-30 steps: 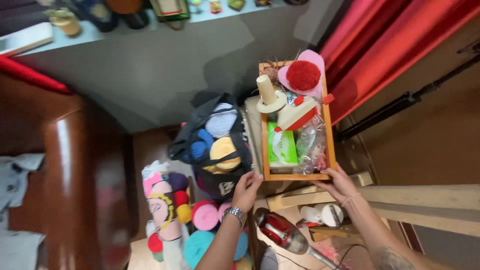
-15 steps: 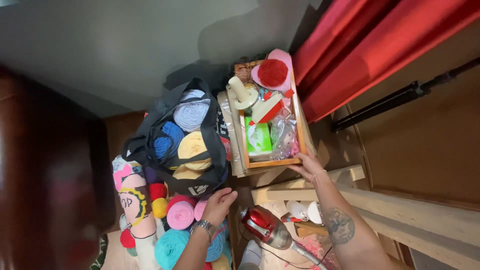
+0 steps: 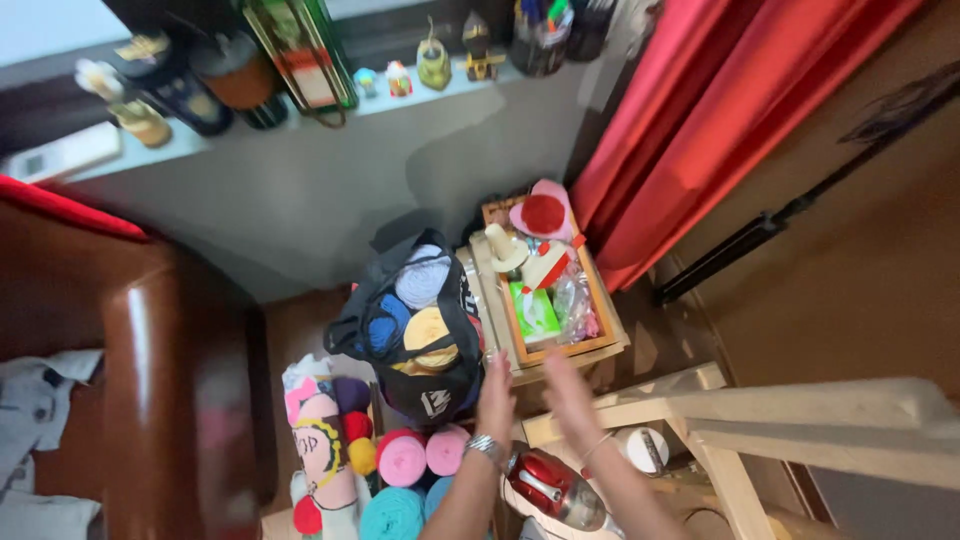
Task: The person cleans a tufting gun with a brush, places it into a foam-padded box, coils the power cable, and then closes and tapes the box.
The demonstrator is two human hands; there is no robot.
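Observation:
A wooden box [image 3: 604,345] full of craft items, with a red and pink round piece at its far end, sits on a low stand beside the red curtain. My left hand [image 3: 497,402] and my right hand [image 3: 570,398] hover just in front of its near edge, fingers straight, holding nothing and apart from the box. A metal bracelet circles my left wrist. Left of the box stands a black bag [image 3: 425,385] stuffed with yarn balls in blue, white and yellow.
Pink, teal, red and yellow yarn balls [image 3: 405,462] lie on the floor below the bag. A red appliance [image 3: 550,488] lies under my arms. A pale wooden frame [image 3: 760,420] runs right. A brown armchair [image 3: 150,380] fills the left. A windowsill [image 3: 300,110] holds small ornaments.
Both hands have let go of the wooden box and drawn back toward me. The view has tilted up, so the windowsill shows.

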